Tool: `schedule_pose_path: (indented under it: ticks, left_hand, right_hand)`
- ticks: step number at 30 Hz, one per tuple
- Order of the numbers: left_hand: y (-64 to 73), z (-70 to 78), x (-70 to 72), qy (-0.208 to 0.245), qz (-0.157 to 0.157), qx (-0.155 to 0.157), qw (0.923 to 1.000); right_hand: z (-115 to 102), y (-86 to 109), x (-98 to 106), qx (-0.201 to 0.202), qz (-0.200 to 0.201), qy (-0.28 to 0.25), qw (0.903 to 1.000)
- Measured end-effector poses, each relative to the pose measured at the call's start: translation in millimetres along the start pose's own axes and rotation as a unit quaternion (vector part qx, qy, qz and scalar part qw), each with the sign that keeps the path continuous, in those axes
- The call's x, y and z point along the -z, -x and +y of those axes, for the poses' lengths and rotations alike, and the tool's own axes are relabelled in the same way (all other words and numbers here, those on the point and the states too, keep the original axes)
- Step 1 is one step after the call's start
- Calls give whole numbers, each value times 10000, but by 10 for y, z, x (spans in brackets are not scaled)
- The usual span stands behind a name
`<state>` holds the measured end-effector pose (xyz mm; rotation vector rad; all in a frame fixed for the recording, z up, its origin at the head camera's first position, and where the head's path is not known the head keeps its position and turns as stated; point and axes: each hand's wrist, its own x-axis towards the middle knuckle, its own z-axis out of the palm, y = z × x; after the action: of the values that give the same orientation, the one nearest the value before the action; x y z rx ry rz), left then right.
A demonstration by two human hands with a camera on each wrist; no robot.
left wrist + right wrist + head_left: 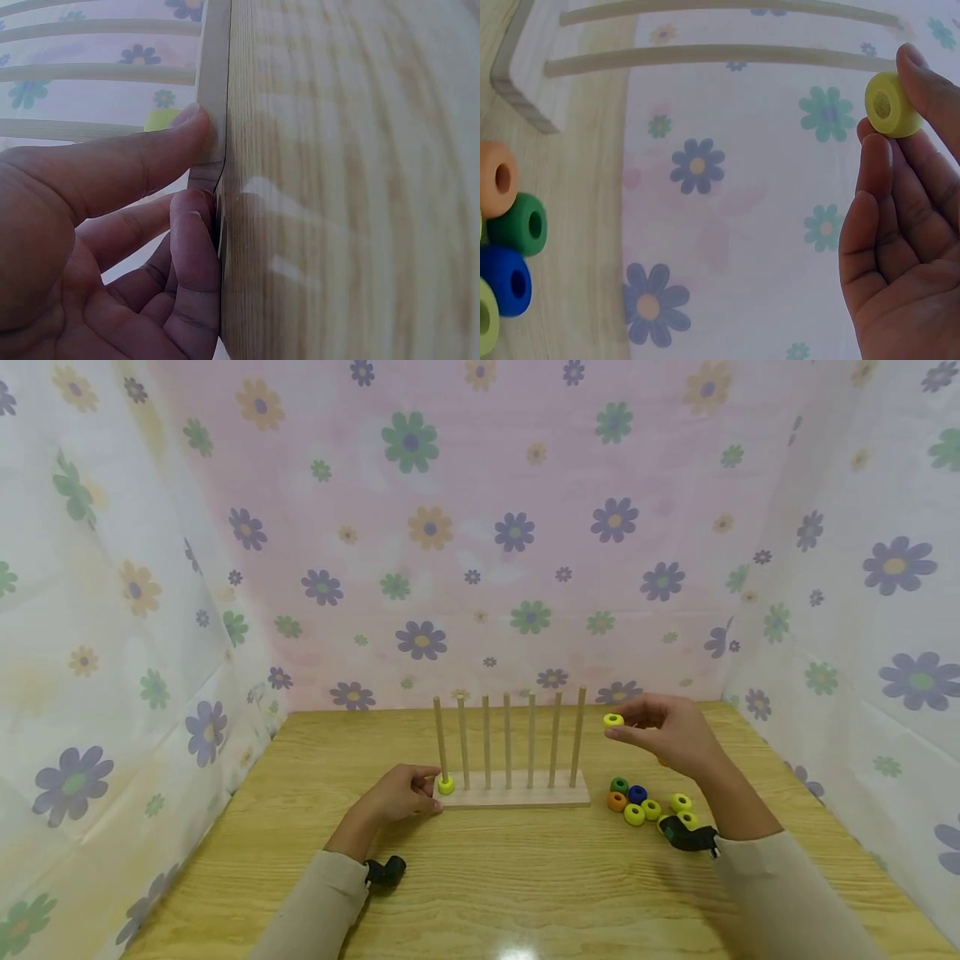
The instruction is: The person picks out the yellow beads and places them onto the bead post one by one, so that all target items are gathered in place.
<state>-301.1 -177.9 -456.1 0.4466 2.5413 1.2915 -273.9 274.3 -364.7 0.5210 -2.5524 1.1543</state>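
A wooden peg stand [517, 796] with several upright pegs is on the table, and a yellow bead [446, 786] sits at the bottom of its leftmost peg. My left hand [401, 793] grips the left end of the base, the thumb [142, 157] along its front edge and the other fingers bent round the end. Up near the height of the peg tops, to the right of the stand, my right hand [671, 735] pinches another yellow bead [894, 105] between thumb and fingertips. The bead's hole shows and no peg passes through it.
Right of the stand lies a loose group of beads: a green bead [619, 785], a blue bead [637, 794], an orange bead [617, 802] and several yellow beads [634, 815]. Flowered cloth [472, 593] encloses the wooden table [465, 893] at the back and sides.
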Motion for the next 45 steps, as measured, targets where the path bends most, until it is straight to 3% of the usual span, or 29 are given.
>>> schedule_pose_path:
  ticks: [12,38,45]
  left_hand:
    - [-2,-24,5,-28,22,37,10000]
    - [-28,-11,16,-168,-15,-54,9998]
    - [-1,-3,11,-172,17,4,9999]
  right_hand:
    - [-189,-101,-85,246,97,-244,9994]
    - [-522,-308,-356,267,51,-1228,9921]
    - [-609,-353,-419,292,31,-1177,9926]
